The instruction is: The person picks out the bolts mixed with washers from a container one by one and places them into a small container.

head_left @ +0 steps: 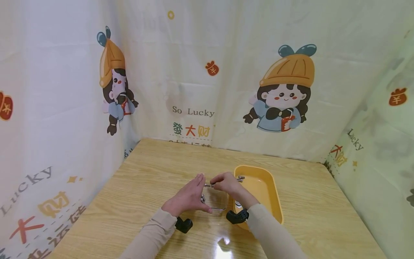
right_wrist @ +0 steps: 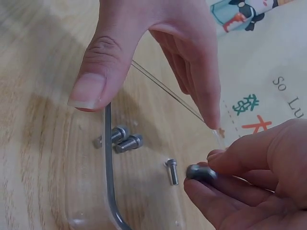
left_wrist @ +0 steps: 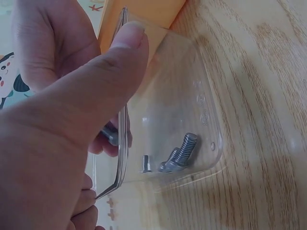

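My left hand (head_left: 189,196) spans a clear plastic box (left_wrist: 180,86) and holds it, thumb on the near rim and fingers at the far rim. Inside the box, two thick metal bolts (right_wrist: 129,143) lie side by side, and a thinner bolt (right_wrist: 172,172) is apart from them. My right hand (head_left: 228,185) is over the box's far right part. Its thumb and fingers pinch a metal bolt (right_wrist: 201,173), seen mostly by its end in the right wrist view; the rest is hidden by the fingers.
An orange tray (head_left: 278,205) stands right beside the box, partly under my right forearm. Metal bolts (head_left: 240,178) show at the tray's left side, and a shiny round piece (head_left: 238,204) lies nearer. Printed curtains (head_left: 194,72) enclose the wooden table (head_left: 136,187).
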`<move>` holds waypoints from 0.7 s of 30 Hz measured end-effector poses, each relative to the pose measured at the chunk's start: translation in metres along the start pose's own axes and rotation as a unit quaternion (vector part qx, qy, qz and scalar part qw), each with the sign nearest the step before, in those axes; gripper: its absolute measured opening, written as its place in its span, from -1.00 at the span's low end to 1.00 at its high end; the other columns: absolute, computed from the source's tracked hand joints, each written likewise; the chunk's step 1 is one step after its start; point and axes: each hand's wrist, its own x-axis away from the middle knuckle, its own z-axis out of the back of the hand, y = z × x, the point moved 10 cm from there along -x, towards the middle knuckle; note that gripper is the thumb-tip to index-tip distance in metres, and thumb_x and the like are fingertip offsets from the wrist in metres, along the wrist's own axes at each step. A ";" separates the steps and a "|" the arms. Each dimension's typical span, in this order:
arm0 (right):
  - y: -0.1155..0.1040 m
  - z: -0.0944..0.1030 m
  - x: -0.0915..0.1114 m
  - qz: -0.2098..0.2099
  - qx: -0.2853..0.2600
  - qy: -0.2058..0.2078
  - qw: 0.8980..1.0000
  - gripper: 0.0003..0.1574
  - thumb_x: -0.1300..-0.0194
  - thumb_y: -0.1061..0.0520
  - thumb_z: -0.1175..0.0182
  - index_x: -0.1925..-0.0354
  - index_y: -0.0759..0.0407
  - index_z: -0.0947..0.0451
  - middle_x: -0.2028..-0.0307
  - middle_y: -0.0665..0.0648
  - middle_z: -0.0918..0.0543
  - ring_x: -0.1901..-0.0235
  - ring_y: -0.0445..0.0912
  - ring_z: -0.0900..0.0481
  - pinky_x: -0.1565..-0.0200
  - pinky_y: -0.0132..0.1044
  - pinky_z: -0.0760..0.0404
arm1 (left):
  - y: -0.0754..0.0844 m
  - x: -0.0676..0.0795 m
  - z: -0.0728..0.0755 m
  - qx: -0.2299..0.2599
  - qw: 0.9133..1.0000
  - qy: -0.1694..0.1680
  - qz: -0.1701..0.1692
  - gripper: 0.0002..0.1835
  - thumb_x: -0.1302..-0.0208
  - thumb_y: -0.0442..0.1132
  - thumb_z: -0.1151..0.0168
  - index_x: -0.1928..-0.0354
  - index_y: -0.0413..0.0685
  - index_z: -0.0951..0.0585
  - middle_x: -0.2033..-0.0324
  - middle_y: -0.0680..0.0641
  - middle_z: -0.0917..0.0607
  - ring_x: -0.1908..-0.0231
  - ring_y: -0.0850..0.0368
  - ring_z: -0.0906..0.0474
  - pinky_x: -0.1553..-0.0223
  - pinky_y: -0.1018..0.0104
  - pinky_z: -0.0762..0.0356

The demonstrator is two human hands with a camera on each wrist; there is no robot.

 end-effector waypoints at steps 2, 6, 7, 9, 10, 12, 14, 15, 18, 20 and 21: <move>0.000 0.001 0.001 0.001 0.000 -0.001 1.000 -0.69 -0.11 0.30 -0.13 0.12 0.31 -0.59 0.11 0.18 -0.61 0.16 -0.07 -0.51 0.09 -0.16 -0.55 | 0.000 0.000 0.000 0.001 1.000 -0.003 0.002 0.28 0.25 0.41 -0.24 -0.36 -0.29 0.05 -0.37 -0.26 0.04 -0.37 -0.07 0.13 -0.33 0.10 -0.03; 0.000 0.003 0.001 0.012 -0.009 -0.005 1.000 -0.69 -0.12 0.28 -0.12 0.12 0.33 -0.58 0.12 0.19 -0.61 0.15 -0.07 -0.52 0.06 -0.13 -0.53 | 0.000 0.000 0.000 -0.001 1.000 -0.006 0.005 0.29 0.26 0.42 -0.23 -0.36 -0.27 0.06 -0.37 -0.24 0.06 -0.38 -0.06 0.14 -0.33 0.10 -0.02; 0.000 0.004 0.002 0.012 -0.013 -0.007 1.000 -0.69 -0.13 0.28 -0.12 0.12 0.33 -0.57 0.11 0.20 -0.61 0.15 -0.07 -0.53 0.05 -0.12 -0.52 | 0.001 0.000 0.000 -0.002 1.000 -0.006 0.005 0.29 0.27 0.42 -0.23 -0.36 -0.27 0.05 -0.37 -0.23 0.06 -0.38 -0.07 0.13 -0.33 0.10 -0.02; 0.002 0.005 0.002 0.010 -0.025 -0.010 1.000 -0.69 -0.16 0.26 -0.11 0.11 0.33 -0.56 0.10 0.23 -0.60 0.14 -0.06 -0.53 0.04 -0.11 -0.52 | 0.001 -0.001 -0.001 -0.003 1.000 -0.006 0.006 0.29 0.27 0.43 -0.23 -0.36 -0.27 0.05 -0.37 -0.24 0.05 -0.37 -0.07 0.13 -0.33 0.10 -0.02; 0.003 0.006 0.002 0.006 -0.035 -0.011 0.999 -0.69 -0.17 0.25 -0.10 0.10 0.32 -0.56 0.09 0.24 -0.60 0.13 -0.04 -0.54 0.03 -0.11 -0.52 | 0.001 -0.001 0.000 -0.004 1.000 -0.006 0.006 0.29 0.27 0.43 -0.23 -0.36 -0.28 0.05 -0.37 -0.24 0.04 -0.37 -0.07 0.13 -0.33 0.09 -0.02; 0.005 0.009 0.002 -0.001 -0.056 -0.010 0.998 -0.69 -0.20 0.23 -0.08 0.09 0.30 -0.55 0.07 0.25 -0.59 0.10 -0.01 -0.55 0.03 -0.12 -0.53 | 0.001 -0.001 0.000 -0.004 1.000 -0.006 0.006 0.30 0.28 0.43 -0.23 -0.36 -0.28 0.05 -0.37 -0.25 0.04 -0.37 -0.08 0.13 -0.33 0.09 -0.02; 0.006 0.012 0.002 0.000 -0.084 -0.010 0.996 -0.69 -0.21 0.24 -0.06 0.08 0.32 -0.54 0.04 0.30 -0.56 0.06 0.05 -0.55 0.02 -0.13 -0.54 | 0.001 -0.001 0.000 -0.004 1.000 -0.007 0.006 0.30 0.28 0.43 -0.23 -0.36 -0.29 0.05 -0.36 -0.27 0.04 -0.37 -0.08 0.13 -0.33 0.10 -0.01; 0.007 0.013 0.001 0.001 -0.096 -0.009 0.995 -0.69 -0.22 0.25 -0.05 0.07 0.33 -0.53 0.04 0.32 -0.55 0.04 0.08 -0.54 0.03 -0.14 -0.55 | 0.002 -0.001 0.000 -0.004 1.000 -0.007 0.006 0.30 0.28 0.43 -0.23 -0.36 -0.29 0.05 -0.36 -0.27 0.04 -0.37 -0.08 0.12 -0.33 0.10 -0.01; 0.008 0.017 0.001 0.003 -0.128 -0.006 0.992 -0.69 -0.22 0.26 -0.05 0.08 0.35 -0.52 0.03 0.37 -0.53 0.01 0.15 -0.52 0.04 -0.15 -0.56 | 0.003 -0.001 0.001 -0.007 1.000 -0.005 0.002 0.30 0.27 0.44 -0.22 -0.35 -0.32 0.04 -0.36 -0.29 0.02 -0.37 -0.10 0.11 -0.33 0.10 -0.02; 0.009 0.021 0.001 0.003 -0.144 -0.005 0.990 -0.68 -0.22 0.26 -0.05 0.07 0.37 -0.50 0.04 0.37 -0.53 0.01 0.17 -0.52 0.04 -0.15 -0.56 | 0.005 -0.001 0.002 -0.006 1.000 -0.005 0.000 0.29 0.25 0.45 -0.20 -0.35 -0.33 0.03 -0.36 -0.28 0.02 -0.37 -0.10 0.11 -0.33 0.11 -0.02; 0.010 0.022 0.001 0.001 -0.149 -0.004 0.989 -0.68 -0.22 0.25 -0.06 0.06 0.38 -0.50 0.06 0.35 -0.54 0.02 0.17 -0.52 0.05 -0.15 -0.56 | 0.005 -0.001 0.002 -0.004 1.000 -0.005 -0.001 0.29 0.25 0.46 -0.19 -0.35 -0.32 0.03 -0.36 -0.28 0.02 -0.37 -0.09 0.11 -0.33 0.10 -0.02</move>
